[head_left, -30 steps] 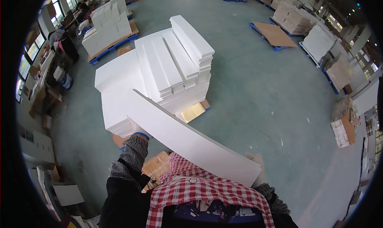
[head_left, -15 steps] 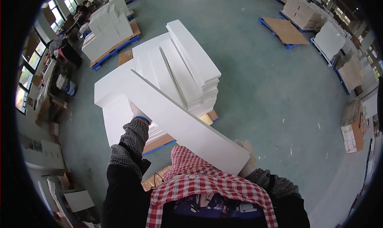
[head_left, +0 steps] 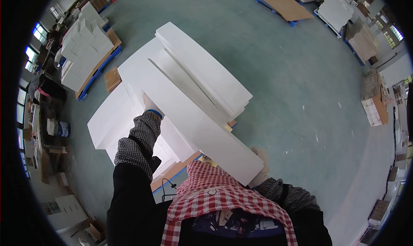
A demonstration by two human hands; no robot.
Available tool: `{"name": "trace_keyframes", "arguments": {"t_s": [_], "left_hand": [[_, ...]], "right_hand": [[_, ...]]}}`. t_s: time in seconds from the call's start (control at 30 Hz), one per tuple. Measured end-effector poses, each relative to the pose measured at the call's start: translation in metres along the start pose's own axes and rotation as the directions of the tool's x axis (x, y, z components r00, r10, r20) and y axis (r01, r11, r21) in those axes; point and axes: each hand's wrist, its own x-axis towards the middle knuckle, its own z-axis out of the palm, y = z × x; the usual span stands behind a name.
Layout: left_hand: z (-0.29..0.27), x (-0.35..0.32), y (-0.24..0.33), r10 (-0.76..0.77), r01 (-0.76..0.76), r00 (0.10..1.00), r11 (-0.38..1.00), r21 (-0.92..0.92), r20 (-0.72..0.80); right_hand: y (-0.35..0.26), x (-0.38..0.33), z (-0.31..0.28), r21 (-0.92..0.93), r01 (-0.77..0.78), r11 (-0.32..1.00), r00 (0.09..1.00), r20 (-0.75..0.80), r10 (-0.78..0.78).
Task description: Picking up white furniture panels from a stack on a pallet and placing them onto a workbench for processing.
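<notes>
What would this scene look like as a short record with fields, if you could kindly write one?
Held: long white board, slanting over a stack of white boards; contact unclear
Left hand: gloved, gripping the board's left long edge
Right hand: gloved, holding the board's near end
Apron: red-and-white checked
Far left: white pile on a blue pallet
Far right: brown sheet on another pallet
Floor: greenish

Head view, wide fisheye, worn above the checked apron [head_left: 232,199]; faces down and forward over it; apron close, at lower edge; white panel [head_left: 200,123] just beyond apron; floor [head_left: 297,95] stretching farther past.
</notes>
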Motion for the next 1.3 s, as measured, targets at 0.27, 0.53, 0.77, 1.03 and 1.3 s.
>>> {"name": "trace_keyframes", "arguments": {"t_s": [0.27, 0.53, 0.77, 1.03, 1.3], "left_hand": [[0.020, 0.038, 0.007, -0.120, 0.119, 0.993, 0.993, 0.005, 0.022], [0.025, 0.070, 0.015, -0.177, 0.177, 0.984, 0.984, -0.004, 0.019], [0.014, 0.084, 0.018, -0.184, 0.189, 0.977, 0.981, -0.043, 0.112], [0.007, 0.102, 0.014, -0.100, 0.103, 0.988, 0.995, -0.016, 0.117], [0.021, 0.093, 0.027, -0.238, 0.238, 0.971, 0.956, 0.171, -0.015]], "right_hand": [[-0.015, 0.023, 0.049, 0.563, -0.177, 0.807, 0.965, -0.062, 0.255], [-0.031, 0.053, 0.074, 0.605, -0.228, 0.763, 0.932, -0.091, 0.351], [-0.022, 0.061, 0.081, 0.602, -0.170, 0.780, 0.938, -0.143, 0.315], [-0.019, 0.068, 0.088, 0.427, -0.181, 0.886, 0.961, -0.115, 0.252], [-0.067, 0.064, 0.121, 0.673, -0.199, 0.712, 0.869, -0.214, 0.445]]}}
